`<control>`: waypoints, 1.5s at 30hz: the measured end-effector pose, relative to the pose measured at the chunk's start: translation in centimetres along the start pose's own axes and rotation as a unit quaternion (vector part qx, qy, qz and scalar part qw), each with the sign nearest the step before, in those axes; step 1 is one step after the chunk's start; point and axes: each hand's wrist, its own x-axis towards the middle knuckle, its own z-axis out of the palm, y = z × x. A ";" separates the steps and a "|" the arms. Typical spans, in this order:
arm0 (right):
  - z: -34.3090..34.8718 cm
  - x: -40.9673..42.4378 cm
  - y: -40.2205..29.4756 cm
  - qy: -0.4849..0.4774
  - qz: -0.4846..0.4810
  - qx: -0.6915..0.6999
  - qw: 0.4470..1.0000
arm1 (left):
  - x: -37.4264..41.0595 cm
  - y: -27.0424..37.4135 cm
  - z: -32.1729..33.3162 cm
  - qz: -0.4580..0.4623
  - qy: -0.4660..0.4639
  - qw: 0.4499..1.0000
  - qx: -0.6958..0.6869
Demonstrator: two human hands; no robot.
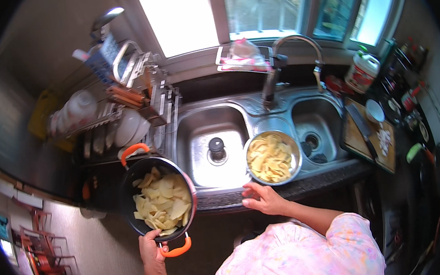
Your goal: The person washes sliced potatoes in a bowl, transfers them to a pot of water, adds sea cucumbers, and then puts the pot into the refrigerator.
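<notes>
My left hand (151, 243) grips a dark-lined pot (128, 190) at its near rim, beside one of its two orange handles (177, 250). Pale slices (164, 201), apparently potato, fill much of the pot, which is beside the counter's left part. My right hand (264, 199) is empty, its fingers apart, just in front of a round metal bowl (298, 157). Yellower slices (269, 157) of the same kind lie in that bowl. It rests at the front of the double sink, between the two basins.
The left basin (195, 151) has a dark drain plug (216, 145). Behind the sink stands a curved faucet (272, 83). On the right, a cutting board (355, 141) bears a knife (360, 121) and chopped pieces (385, 141). A dish rack (164, 107) stands left.
</notes>
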 end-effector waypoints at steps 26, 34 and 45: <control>-35.9 -14.4 9.1 0.207 0.223 0.488 0.818 | -6.6 -16.8 49.4 -0.183 -0.368 0.855 0.316; -38.2 -10.7 11.1 0.273 0.187 0.485 0.809 | 0.2 -13.6 54.2 0.057 -0.335 0.837 0.428; -38.1 -7.5 12.4 0.331 0.220 0.481 0.782 | 8.4 -11.7 60.9 0.489 -0.133 0.623 0.596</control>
